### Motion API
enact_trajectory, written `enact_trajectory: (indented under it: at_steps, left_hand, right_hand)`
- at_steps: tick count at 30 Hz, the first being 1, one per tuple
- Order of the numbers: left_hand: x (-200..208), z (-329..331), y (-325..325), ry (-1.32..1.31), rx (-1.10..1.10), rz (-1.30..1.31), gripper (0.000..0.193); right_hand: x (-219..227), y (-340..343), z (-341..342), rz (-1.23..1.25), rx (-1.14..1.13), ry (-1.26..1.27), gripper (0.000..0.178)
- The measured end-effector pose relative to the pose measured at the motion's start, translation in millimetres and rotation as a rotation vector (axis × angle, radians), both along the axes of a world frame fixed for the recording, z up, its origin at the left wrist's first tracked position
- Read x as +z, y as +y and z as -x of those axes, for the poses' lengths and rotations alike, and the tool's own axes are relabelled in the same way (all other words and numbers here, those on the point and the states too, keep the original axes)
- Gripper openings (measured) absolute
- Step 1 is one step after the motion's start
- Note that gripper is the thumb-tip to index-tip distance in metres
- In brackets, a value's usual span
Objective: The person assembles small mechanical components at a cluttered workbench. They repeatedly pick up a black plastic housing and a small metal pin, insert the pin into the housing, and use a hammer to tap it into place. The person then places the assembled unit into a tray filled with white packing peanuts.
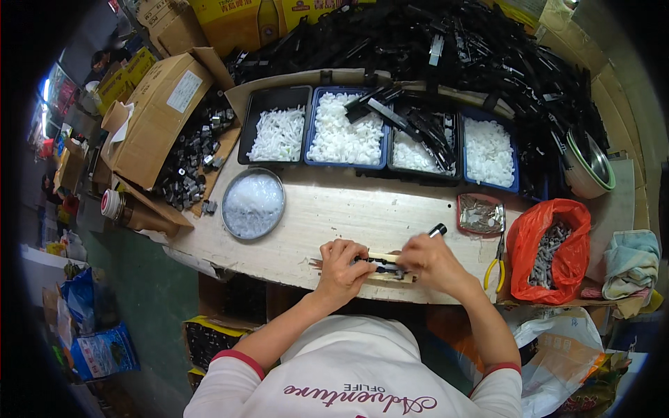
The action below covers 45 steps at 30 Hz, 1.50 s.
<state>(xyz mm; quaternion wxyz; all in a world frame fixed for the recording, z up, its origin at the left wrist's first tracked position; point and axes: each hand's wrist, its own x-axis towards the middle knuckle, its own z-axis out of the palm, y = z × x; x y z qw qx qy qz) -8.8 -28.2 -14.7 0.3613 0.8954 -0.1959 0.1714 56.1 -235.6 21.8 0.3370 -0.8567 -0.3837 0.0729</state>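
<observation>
My left hand (341, 273) is closed on the left end of a narrow black part (382, 264). That part lies along a pale wooden block (385, 256) close to the table's front edge. At its other end is my right hand (433, 263), fingers bent and slightly blurred by motion. A short rod with a black end and a silvery band (437, 230) sticks out beyond the right hand, seemingly held in it; the rest is hidden by the fingers.
Trays of white plastic parts (277, 134) line the back, below a heap of black parts (488, 56). Left are a round dish (253, 204) and a carton (157, 118). Right are a tray of metal pieces (481, 213), yellow-handled pliers (495, 273) and a red bag (523, 261).
</observation>
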Motion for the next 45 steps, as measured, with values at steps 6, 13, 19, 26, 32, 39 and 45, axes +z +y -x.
enact_trajectory:
  at_steps: [6,13,19,26,32,39,45]
  left_hand:
    - [-2,1,-1,0.015,-0.007,0.028,0.019]
    - [0,2,0,0.022,0.008,0.027,0.017]
    - [-1,2,0,0.033,0.007,0.021,0.015]
    - [0,2,0,0.032,0.013,0.032,0.015]
    - [-2,2,-1,0.022,0.014,0.037,0.016]
    - [-2,3,1,0.026,0.011,0.028,0.017]
    - [-1,3,1,0.039,0.009,0.038,0.017]
  right_hand:
    - [8,32,-98,-0.058,-0.374,-0.464,0.012]
    - [10,45,-177,0.325,-0.622,-0.650,0.023]
    - [16,37,-182,0.161,-0.570,-0.490,0.018]
    - [34,6,-166,-0.339,-0.502,0.129,0.026]
    - [22,4,-168,-0.260,-0.584,0.051,0.026]
    - [15,52,-145,0.157,-0.434,-0.429,0.030]
    - [2,61,-144,-0.035,-0.345,-0.507,0.026]
